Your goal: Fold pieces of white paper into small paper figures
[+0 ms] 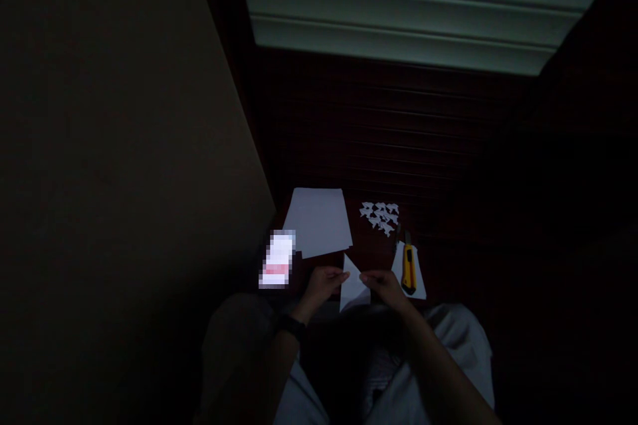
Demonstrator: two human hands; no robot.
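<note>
Between my hands is a white sheet of paper [355, 292], partly folded, with a pointed top corner and a crease near its lower edge. My left hand [326, 281] pinches its left side between thumb and fingers. On the opposite side, my right hand [383, 284] pinches the paper's right edge. Just right of my right hand, a yellow and black utility knife [409, 269] lies on a small piece of white paper [420, 287]. Several small folded white paper pieces [379, 216] sit in a cluster behind my hands.
A stack of white paper [319, 222] lies at the back left of the small dark table [366, 247]. A bright, pixelated phone-like screen [277, 259] is at its left edge. A wall [124, 146] rises on the left, and slatted panels [399, 6] stand behind. The room is dim.
</note>
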